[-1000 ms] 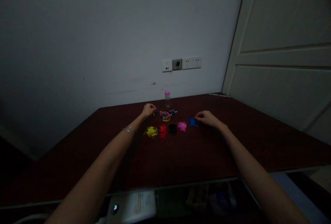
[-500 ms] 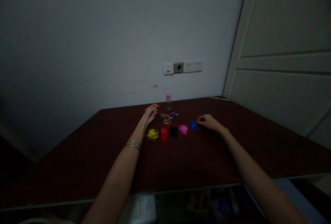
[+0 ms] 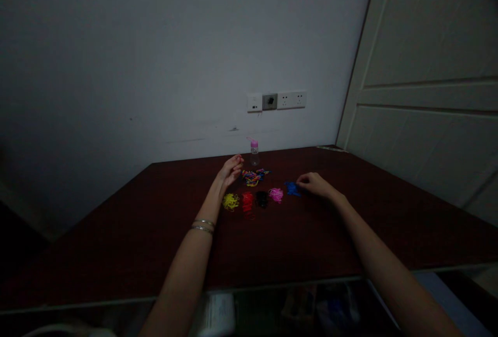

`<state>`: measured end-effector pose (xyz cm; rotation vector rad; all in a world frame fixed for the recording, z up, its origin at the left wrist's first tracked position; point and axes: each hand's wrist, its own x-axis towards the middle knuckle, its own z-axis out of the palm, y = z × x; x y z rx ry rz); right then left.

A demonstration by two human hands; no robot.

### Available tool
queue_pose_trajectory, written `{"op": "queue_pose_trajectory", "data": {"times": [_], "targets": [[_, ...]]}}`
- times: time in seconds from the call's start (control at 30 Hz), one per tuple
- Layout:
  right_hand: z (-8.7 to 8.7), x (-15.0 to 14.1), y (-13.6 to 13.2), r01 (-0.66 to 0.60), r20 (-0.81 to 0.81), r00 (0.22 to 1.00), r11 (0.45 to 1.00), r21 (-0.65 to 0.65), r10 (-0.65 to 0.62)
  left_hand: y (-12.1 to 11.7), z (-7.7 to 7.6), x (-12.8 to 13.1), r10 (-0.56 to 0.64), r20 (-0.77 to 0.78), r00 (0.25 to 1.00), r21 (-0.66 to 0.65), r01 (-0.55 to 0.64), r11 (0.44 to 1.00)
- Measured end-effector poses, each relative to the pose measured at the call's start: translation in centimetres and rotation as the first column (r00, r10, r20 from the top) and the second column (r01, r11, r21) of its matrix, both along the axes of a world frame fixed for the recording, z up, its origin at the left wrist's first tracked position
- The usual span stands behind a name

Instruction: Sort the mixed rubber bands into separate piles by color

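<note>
My left hand (image 3: 232,168) hovers at the left of a mixed pile of coloured rubber bands (image 3: 253,177), its fingers loosely bent and apart, with nothing visible in them. At the right edge of a blue pile of rubber bands (image 3: 292,188), my right hand (image 3: 314,183) has thumb and fingertips pinched together. Whatever is between those fingertips is too small and dark to see. In a row left of the blue bands lie a pink pile (image 3: 276,194), a black pile (image 3: 262,199), a red pile (image 3: 248,202) and a yellow pile (image 3: 231,202).
Behind the mixed pile stands a small clear bottle with a pink cap (image 3: 254,154). The dark red table (image 3: 288,243) meets a wall with sockets (image 3: 291,99). A pale panelled door (image 3: 420,93) is at the right. Items sit on a shelf below the front edge.
My left hand has shifted slightly right and up, closer to the mixed pile. My right hand stays pinched beside the blue pile, nearly still.
</note>
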<state>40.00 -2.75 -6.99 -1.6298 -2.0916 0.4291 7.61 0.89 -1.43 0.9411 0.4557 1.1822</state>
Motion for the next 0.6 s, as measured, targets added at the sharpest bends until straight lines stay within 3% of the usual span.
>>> {"op": "queue_pose_trajectory", "data": {"times": [0.13, 0.23, 0.37, 0.47, 0.6], "targets": [[0.0, 0.0, 0.0, -0.006, 0.009, 1.000, 1.000, -0.003, 0.006, 0.1, -0.7, -0.6, 0.016, -0.063, 0.998, 0.075, -0.011, 0.997], [0.0, 0.1, 0.0, 0.012, 0.005, 1.000, 1.000, -0.008, -0.012, 0.2, -1.4, -1.3, 0.006, -0.264, 0.965, 0.101, 0.022, 0.995], [-0.1, 0.2, 0.0, 0.014, 0.011, 1.000, 1.000, -0.005, -0.014, 0.1, -2.3, -2.3, -0.030, -0.544, 0.839, 0.087, 0.092, 0.992], [-0.2, 0.3, 0.1, -0.005, 0.028, 1.000, 1.000, 0.008, 0.005, -0.3, -2.5, -2.3, -0.051, -0.710, 0.703, 0.077, 0.149, 0.986], [-0.2, 0.4, 0.2, -0.012, 0.037, 0.999, 1.000, 0.002, 0.012, -0.9, -2.1, -1.8, -0.031, -0.821, 0.570, 0.099, 0.196, 0.976]]}}
